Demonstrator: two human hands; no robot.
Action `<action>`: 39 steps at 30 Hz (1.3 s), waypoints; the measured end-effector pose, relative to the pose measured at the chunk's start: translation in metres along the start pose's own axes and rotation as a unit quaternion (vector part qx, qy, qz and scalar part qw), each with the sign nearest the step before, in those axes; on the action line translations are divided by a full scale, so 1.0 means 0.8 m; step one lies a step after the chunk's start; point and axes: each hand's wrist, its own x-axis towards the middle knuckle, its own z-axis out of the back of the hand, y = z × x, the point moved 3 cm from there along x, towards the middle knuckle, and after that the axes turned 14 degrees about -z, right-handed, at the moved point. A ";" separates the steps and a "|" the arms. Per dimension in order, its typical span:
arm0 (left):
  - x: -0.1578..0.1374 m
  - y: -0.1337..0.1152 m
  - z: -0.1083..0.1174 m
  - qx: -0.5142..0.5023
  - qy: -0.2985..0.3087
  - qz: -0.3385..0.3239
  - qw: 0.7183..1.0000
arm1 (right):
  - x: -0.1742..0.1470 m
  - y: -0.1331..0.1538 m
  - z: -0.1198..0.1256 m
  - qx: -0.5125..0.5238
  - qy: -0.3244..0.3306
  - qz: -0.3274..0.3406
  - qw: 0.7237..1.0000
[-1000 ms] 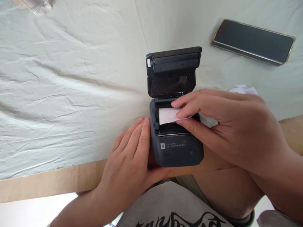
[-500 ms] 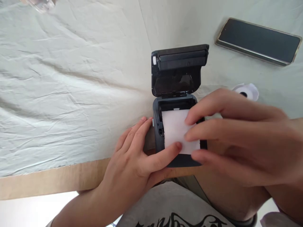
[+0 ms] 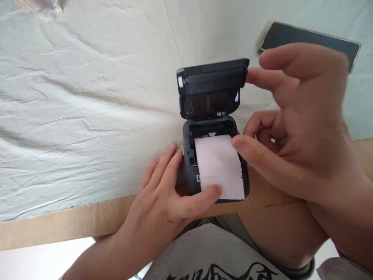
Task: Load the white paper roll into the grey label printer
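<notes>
A small dark portable printer (image 3: 188,171) stands at the table's near edge with its hinged lid (image 3: 214,89) up. White paper (image 3: 220,163) lies across its compartment and over the front rim, one side edge ragged. My left hand (image 3: 169,194) steadies the printer; its thumb presses on the paper and its fingers rest along the left side. My right hand (image 3: 303,105) is on the other side, fingers apart. One of its fingertips touches the lid's right edge, and its thumb tip is at the paper's right edge. Nothing shows in its grasp.
Beyond my right hand lies a phone (image 3: 311,39), partly covered by it. A clear plastic item (image 3: 48,9) is at the far left corner. A wrinkled pale cloth (image 3: 87,97) covers the table, with a bare wooden edge (image 3: 72,221) in front.
My right hand has left the paper and moved up to the lid, which has tilted slightly. The paper now extends further over the front. My left hand keeps its place on the printer.
</notes>
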 end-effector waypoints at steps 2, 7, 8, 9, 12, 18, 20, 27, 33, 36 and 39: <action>0.002 0.000 0.001 0.000 0.000 0.000 1.000 | -0.003 0.000 0.007 0.026 -0.031 0.015 0.999; 0.005 -0.003 0.001 -0.007 -0.010 -0.001 1.000 | -0.006 0.011 0.009 -0.018 0.014 0.109 0.994; 0.004 -0.003 0.001 -0.005 -0.012 0.000 1.000 | -0.004 0.014 0.007 -0.037 0.021 0.122 0.992; 0.003 -0.003 0.001 -0.001 -0.017 -0.002 1.000 | -0.002 0.016 0.005 -0.054 0.026 0.126 0.990; 0.000 -0.002 0.002 0.010 -0.040 -0.014 0.999 | 0.004 0.016 0.001 -0.063 0.027 0.108 0.992; 0.003 0.001 0.002 0.038 -0.018 -0.003 0.999 | 0.007 0.004 0.004 -0.085 0.062 0.077 0.991; 0.006 0.000 0.003 0.041 -0.019 0.001 0.999 | 0.006 0.005 0.006 -0.106 0.052 0.092 0.989; 0.009 0.000 0.007 0.026 -0.017 0.028 0.999 | 0.000 0.008 0.004 -0.204 0.067 0.123 0.969; 0.007 0.001 0.001 0.029 -0.022 0.027 0.999 | 0.000 -0.001 0.001 -0.156 0.123 0.002 0.980; 0.007 0.000 0.000 0.036 -0.024 0.024 0.999 | -0.002 -0.001 0.001 -0.139 0.102 0.002 0.985; 0.007 -0.001 -0.001 0.044 -0.031 0.018 0.998 | -0.009 0.001 0.002 -0.128 0.078 0.034 0.988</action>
